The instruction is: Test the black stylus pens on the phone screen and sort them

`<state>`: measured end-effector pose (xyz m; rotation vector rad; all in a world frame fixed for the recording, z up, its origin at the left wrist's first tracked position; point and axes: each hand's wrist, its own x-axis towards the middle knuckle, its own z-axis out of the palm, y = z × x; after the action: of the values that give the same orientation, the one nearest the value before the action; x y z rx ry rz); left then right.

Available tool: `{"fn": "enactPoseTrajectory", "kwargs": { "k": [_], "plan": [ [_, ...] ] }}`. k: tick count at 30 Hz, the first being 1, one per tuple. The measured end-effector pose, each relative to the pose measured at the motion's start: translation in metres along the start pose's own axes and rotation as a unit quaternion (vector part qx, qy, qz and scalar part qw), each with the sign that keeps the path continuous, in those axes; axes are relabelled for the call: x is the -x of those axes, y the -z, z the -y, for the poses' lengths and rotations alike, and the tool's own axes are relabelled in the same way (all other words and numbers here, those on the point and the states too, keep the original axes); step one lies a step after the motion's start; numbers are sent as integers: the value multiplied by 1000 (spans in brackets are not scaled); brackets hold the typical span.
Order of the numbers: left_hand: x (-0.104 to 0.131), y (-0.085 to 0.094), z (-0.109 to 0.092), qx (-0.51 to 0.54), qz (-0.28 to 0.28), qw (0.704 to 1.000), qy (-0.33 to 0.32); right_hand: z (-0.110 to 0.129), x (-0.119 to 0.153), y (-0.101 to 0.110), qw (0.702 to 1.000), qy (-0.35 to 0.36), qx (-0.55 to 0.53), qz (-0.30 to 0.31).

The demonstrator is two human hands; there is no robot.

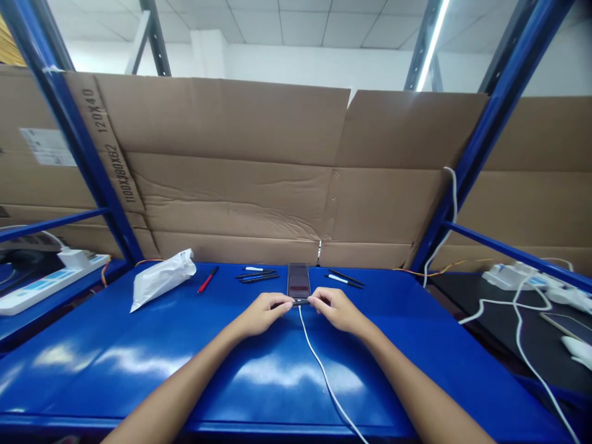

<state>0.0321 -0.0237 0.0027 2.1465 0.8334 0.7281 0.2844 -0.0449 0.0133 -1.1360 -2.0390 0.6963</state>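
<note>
My left hand (267,312) and my right hand (339,308) meet at the middle of the blue table, each with thumb and fingers pinched. Between them they hold a short, dark, slim thing, which looks like a black pen (300,302), level from side to side. Just behind it a phone (298,279) with a dark screen stands or lies; its lower end is partly hidden. A white cable (319,364) runs from there toward the table's front edge. Several black and white pens (257,275) lie to the left of the phone, and more pens (345,279) to its right.
A red pen (208,279) and a white plastic bag (163,279) lie on the blue table (139,364) at left. Cardboard (231,185) walls the back, between blue posts (481,142). Power strips (50,283) and white cables (518,314) occupy the side surfaces.
</note>
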Motion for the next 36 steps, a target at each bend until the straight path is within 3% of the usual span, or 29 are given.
{"fn": "enactPoseTrajectory", "kwargs": {
  "k": [10,17,21,25,30,36],
  "plan": [
    [-2,1,8,117,62,989,63,1,2,-2,999,9,-32,1],
    [-1,1,2,-24,-16,999,-43,-5,-1,-9,999,-41,-5,26],
    [-1,-1,0,-48,-49,997,-46,-7,-3,-12,998,-56,-35,-2],
    [-2,0,-2,-31,-69,997,-25,-2,-3,-8,999,-9,-28,-21],
    [-4,5,-1,-14,-61,998,-12,-2,-3,-3,997,1,-64,-36],
    [-2,4,0,-22,-38,998,-39,8,1,1,1000,20,6,-9]
  ]
}}
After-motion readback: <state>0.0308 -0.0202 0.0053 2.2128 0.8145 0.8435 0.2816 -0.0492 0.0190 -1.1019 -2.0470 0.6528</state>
